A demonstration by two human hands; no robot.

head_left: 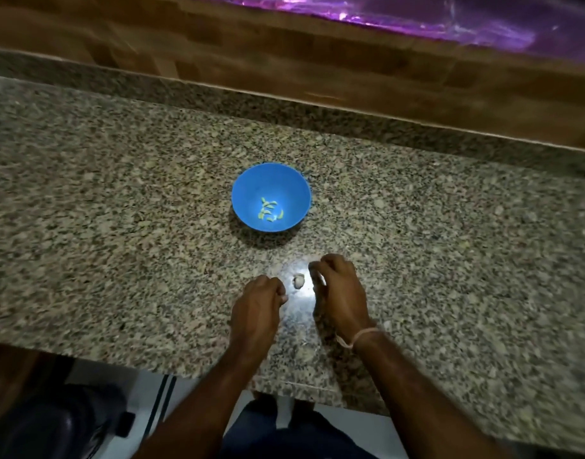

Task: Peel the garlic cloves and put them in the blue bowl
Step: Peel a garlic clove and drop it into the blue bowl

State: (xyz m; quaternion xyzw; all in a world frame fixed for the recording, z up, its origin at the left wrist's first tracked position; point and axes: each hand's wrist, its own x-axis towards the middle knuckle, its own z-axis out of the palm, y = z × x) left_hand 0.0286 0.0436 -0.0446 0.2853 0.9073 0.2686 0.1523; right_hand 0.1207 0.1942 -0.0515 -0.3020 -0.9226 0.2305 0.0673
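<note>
Here garlic clove [298,281] lies lengthwise toward blue bowl [270,196].

I read bare worktop [119,193] left and right of the blue bowl [251,190], with wide lanes on both sides. The bowl stands mid-worktop. Its mouth is open from above, and the peeled cloves [269,210] lie low at its bottom. A strip of bare granite runs between the bowl and the hands. The left hand [259,303] and right hand [337,289] sit near each other with a narrow gap between them. One garlic clove [298,281] lies in that gap, just beside the right fingers. On the far side, a raised granite ledge [284,104] and the wooden wall [317,61] behind it close off reach beyond the bowl. The near worktop edge is open toward me.
</note>
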